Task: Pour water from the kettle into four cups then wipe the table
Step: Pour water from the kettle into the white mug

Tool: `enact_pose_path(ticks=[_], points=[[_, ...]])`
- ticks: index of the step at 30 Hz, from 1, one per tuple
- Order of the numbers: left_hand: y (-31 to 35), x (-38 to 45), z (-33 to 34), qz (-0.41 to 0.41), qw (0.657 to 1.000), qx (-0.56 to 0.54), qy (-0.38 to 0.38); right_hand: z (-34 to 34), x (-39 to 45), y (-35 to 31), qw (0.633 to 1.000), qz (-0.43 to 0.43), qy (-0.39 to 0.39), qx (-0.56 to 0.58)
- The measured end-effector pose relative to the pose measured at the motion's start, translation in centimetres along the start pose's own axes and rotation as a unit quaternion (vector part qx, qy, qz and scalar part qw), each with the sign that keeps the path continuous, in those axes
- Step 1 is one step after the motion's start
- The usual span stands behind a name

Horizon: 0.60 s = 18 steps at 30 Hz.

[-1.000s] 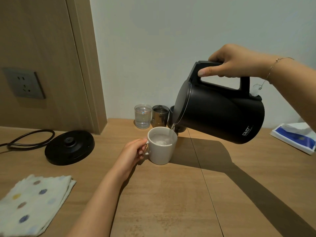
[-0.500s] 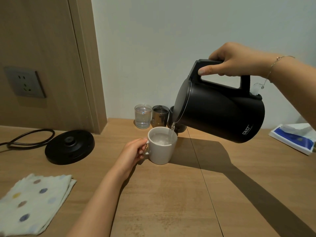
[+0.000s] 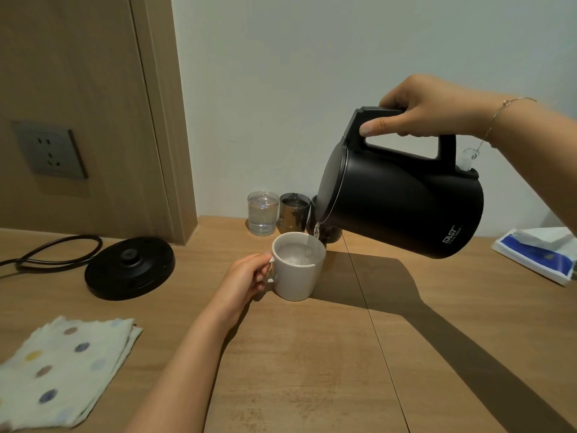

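The right hand (image 3: 437,107) grips the handle of the black kettle (image 3: 402,201), which is tilted spout-down above the white mug (image 3: 298,267), a thin stream of water falling into it. The left hand (image 3: 246,279) holds the mug's handle on the wooden table (image 3: 312,370). Behind the mug stand a clear glass (image 3: 263,212) of water and a dark glass (image 3: 294,212). Left of the mug sits the kettle base (image 3: 129,267); nearer the camera on that side lies a spotted cloth (image 3: 62,370).
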<state>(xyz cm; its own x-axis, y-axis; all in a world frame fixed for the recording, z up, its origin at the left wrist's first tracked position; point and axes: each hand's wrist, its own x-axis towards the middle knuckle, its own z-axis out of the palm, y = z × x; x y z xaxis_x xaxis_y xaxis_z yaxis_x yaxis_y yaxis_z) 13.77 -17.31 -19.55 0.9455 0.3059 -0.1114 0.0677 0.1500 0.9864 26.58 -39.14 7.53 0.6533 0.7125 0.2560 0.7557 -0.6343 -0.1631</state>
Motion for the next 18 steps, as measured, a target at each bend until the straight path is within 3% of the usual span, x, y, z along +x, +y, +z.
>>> enact_pose_path(ticks=[18], points=[[-0.01,-0.15,-0.04,0.013,1.000,0.003,-0.008,0.16,0.79,-0.80,1.000,-0.005,-0.021,-0.003]])
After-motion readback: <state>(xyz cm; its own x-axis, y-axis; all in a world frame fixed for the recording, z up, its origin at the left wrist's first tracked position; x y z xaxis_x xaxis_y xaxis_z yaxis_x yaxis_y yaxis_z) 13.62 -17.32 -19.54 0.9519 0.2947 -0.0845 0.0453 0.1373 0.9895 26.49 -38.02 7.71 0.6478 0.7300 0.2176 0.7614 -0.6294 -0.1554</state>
